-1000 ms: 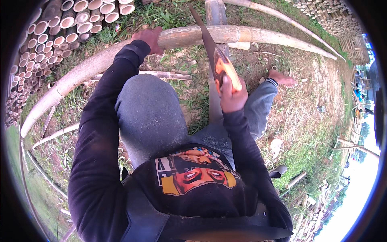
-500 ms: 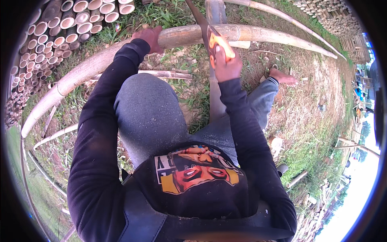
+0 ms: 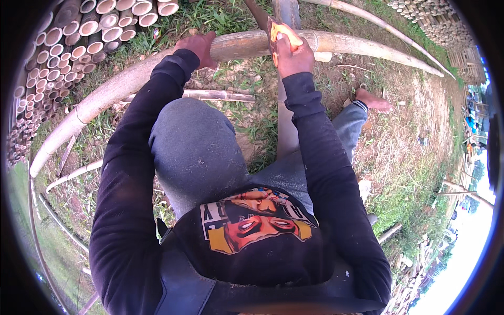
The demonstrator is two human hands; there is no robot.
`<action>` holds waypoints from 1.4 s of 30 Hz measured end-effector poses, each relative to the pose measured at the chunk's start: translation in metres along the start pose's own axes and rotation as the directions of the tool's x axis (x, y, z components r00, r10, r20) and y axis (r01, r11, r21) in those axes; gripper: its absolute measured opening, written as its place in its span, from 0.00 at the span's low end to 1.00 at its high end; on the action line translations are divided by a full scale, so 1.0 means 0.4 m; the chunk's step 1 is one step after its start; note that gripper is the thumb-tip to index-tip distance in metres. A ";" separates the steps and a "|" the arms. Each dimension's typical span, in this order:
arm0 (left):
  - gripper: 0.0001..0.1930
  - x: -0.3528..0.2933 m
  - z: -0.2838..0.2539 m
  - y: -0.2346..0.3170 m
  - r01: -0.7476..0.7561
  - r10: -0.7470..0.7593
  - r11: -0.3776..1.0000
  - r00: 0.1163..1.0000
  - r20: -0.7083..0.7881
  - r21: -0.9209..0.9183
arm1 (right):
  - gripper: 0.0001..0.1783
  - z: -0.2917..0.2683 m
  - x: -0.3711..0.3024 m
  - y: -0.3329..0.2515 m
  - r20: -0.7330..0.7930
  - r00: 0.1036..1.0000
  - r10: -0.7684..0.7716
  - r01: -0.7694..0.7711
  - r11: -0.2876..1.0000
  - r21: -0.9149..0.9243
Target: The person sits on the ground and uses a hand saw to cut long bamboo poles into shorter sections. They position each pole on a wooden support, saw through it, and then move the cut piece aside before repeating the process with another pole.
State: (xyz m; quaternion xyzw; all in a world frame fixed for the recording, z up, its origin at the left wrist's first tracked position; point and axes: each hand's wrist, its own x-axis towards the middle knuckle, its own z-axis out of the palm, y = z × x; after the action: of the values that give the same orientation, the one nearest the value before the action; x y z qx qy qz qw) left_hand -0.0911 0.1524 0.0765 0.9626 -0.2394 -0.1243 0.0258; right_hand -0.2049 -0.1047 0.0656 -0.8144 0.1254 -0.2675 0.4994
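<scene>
A long, thick bamboo pole lies across in front of me, bending down to the left. My left hand grips it from above, left of the middle, fingers partly hidden behind it. In my right hand is a handsaw, held closed around its orange handle. The dark blade slants away across the pole, its far end cut off at the upper edge. Whether its teeth are in a cut is hidden from me.
A grey beam runs beneath the pole toward me. Stacked bamboo fills the far left, with another stack at the far right. A thinner pole lies beyond. My bent knee is near the left forearm.
My right hand has pushed the handsaw forward, away from me, so its handle is now closer to the pole. The left hand keeps its hold on the bamboo pole.
</scene>
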 end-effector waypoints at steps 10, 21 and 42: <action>0.46 0.019 0.027 -0.006 0.004 -0.004 1.000 1.000 0.009 0.003 | 0.17 -0.363 -0.534 -0.147 0.019 0.962 0.273 -0.264 0.908 0.325; 0.47 0.001 -0.014 0.007 0.020 -0.020 1.000 0.998 0.055 0.001 | 0.18 -0.199 -0.290 -0.026 0.078 0.983 0.165 -0.177 0.966 0.189; 0.46 0.014 0.018 -0.002 -0.006 0.006 1.000 1.000 0.021 -0.026 | 0.19 -0.409 -0.573 -0.170 0.042 0.989 0.140 -0.146 0.954 0.262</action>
State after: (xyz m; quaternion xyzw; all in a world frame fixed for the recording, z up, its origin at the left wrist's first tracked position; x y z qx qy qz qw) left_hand -0.0877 0.1506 0.0680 0.9601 -0.2410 -0.1374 0.0359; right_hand -0.4901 -0.0868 0.1130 -0.7323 0.1417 -0.2357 0.6230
